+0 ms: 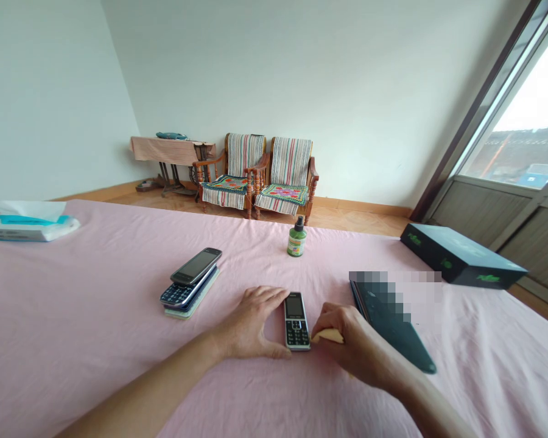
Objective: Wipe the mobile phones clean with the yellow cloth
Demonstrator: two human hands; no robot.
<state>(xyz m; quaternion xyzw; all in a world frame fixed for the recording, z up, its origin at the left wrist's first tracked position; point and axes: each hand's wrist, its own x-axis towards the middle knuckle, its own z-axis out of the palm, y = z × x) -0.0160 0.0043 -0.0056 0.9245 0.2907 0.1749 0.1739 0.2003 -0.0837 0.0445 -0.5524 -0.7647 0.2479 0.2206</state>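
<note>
A black and silver keypad mobile phone (296,320) lies face up on the pink cloth. My left hand (254,322) braces it from the left, fingers at its top edge and thumb by its bottom corner. Pinched in my right hand (347,331) is a small pale yellow cloth (329,336), folded, its tip against the phone's lower right edge. Part of this cloth is hidden by my fingers. Left of my hands is a stack of phones, a dark touchscreen phone (197,266) leaning on top of a keypad phone (179,294).
A green spray bottle (296,238) stands beyond the phone. To the right lie a dark flat tablet-like object (399,331), partly blurred, and a black box (461,258). A tissue pack (31,226) is at far left. Two wooden chairs (283,193) stand by the wall.
</note>
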